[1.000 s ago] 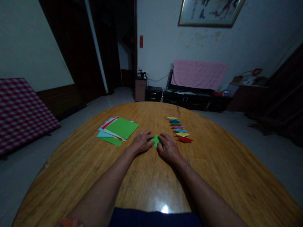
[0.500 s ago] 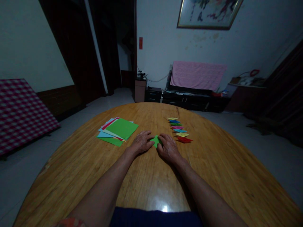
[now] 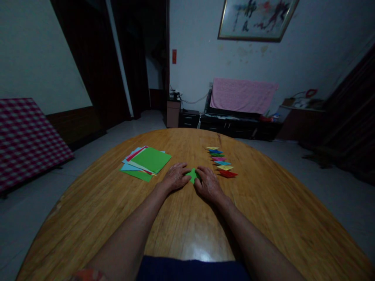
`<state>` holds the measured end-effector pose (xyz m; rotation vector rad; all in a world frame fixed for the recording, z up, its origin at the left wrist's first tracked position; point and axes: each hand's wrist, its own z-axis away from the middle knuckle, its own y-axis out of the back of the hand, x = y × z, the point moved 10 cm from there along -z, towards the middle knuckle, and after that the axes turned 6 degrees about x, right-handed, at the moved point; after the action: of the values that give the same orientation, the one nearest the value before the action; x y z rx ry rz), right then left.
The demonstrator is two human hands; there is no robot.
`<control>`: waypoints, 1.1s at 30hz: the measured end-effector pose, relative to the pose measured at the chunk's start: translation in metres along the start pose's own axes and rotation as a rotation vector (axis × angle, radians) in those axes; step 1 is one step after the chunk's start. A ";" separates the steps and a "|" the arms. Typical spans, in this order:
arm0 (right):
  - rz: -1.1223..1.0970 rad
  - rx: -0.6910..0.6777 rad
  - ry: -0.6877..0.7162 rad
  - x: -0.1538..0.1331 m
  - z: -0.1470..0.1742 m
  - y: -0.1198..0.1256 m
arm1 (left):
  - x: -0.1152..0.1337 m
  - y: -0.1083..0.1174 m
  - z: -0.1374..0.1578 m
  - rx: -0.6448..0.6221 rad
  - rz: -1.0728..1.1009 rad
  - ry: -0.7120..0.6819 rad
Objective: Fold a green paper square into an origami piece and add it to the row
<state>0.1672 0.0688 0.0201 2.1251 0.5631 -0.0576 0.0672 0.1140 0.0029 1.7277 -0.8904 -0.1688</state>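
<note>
A small piece of green folded paper [image 3: 193, 175] lies on the wooden table between my two hands. My left hand [image 3: 177, 176] grips its left edge, with thumb and fingers bent over it. On the opposite edge, my right hand [image 3: 208, 182] holds it with curled fingers. Both hands rest low at the tabletop and cover the paper's sides, so its full outline is hidden. Right of my right hand, several small folded paper boats run in a line, the red one [image 3: 227, 174] nearest and a yellow one [image 3: 212, 148] farthest.
A loose stack of coloured paper sheets [image 3: 150, 159], green on top, lies left of my left hand. The round wooden table [image 3: 181, 218] fills the foreground. Beyond it stand a low black cabinet [image 3: 228, 125] and a screen-like shape under a pink cloth [image 3: 243, 95].
The camera view has tilted up very slightly. My hands and the green paper stay practically in the same place.
</note>
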 end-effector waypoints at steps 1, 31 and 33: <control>0.002 0.002 0.001 0.000 0.000 0.000 | 0.000 0.000 0.000 -0.004 0.001 0.003; -0.184 0.041 -0.021 0.021 -0.006 -0.002 | -0.012 0.010 -0.005 0.039 0.196 0.028; -0.177 0.047 0.005 0.016 -0.007 0.000 | -0.016 0.009 -0.005 0.027 0.225 0.041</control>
<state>0.1803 0.0806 0.0201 2.1167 0.7579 -0.1663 0.0541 0.1276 0.0080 1.6362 -1.0529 0.0281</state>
